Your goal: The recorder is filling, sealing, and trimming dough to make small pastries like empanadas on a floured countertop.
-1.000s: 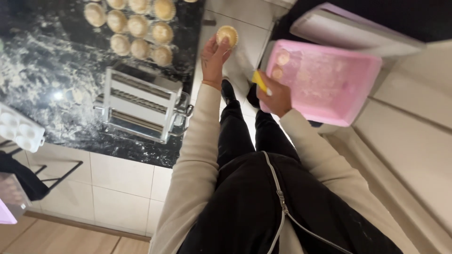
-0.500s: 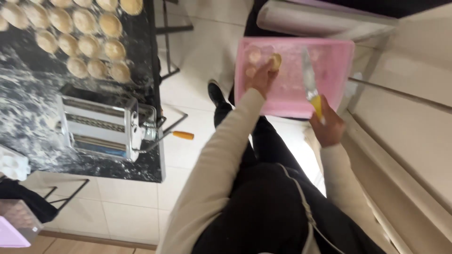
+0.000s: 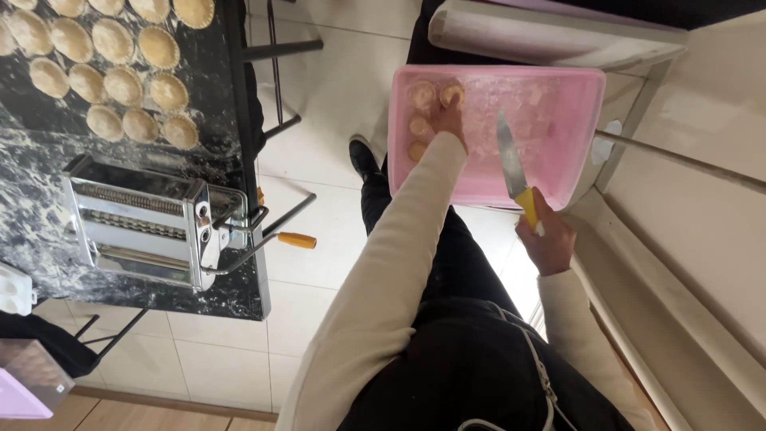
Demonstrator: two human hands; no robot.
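Observation:
My left hand point(image 3: 449, 121) reaches into a pink plastic tray point(image 3: 586, 136) and its fingers close on a round filled dough piece point(image 3: 455, 93) at the tray's left end. Three more dough rounds point(image 3: 420, 126) lie beside it along the left wall. My right hand point(image 3: 547, 241) grips a knife point(image 3: 507, 156) by its yellow handle. The blade points into the tray, right of my left hand.
A black marble counter point(image 3: 32, 183) dusted with flour is on the left, with several rows of dough rounds point(image 3: 120, 80) and a steel pasta machine point(image 3: 140, 223) whose orange-tipped crank point(image 3: 297, 239) sticks out over the tiled floor. A white ledge runs along the right.
I have turned from the counter to the pink tray. My left hand carried a dough round over and lowered it into the tray. The knife hand has come up beside the tray.

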